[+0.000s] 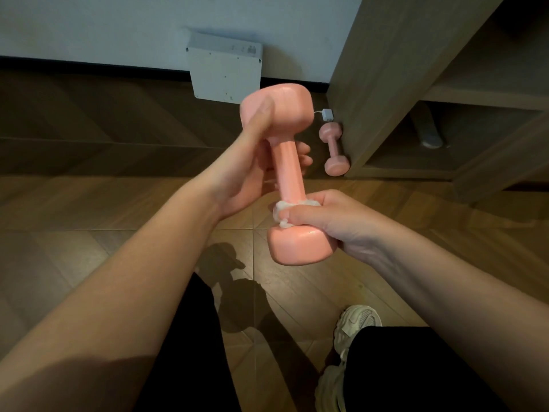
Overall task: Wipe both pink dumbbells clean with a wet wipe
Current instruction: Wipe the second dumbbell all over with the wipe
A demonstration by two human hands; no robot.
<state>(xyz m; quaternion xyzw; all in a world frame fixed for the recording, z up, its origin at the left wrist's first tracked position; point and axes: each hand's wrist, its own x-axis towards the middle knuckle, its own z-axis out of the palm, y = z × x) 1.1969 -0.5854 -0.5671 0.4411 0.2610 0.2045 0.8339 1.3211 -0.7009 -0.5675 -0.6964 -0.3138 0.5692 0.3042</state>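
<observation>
Two hands hold one pink dumbbell (289, 171): I see the right hand (323, 215) curled on the wet wipe (280, 209) around its lower handle, the left hand (252, 168) gripping higher. The second dumbbell (334, 148) lies on the floor (118, 203) against the cabinet (386, 84).

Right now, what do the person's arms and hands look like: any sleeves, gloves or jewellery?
The left arm and right arm are bare, no sleeves in view. The left hand and right hand wear no gloves; no rings or watch show.
</observation>
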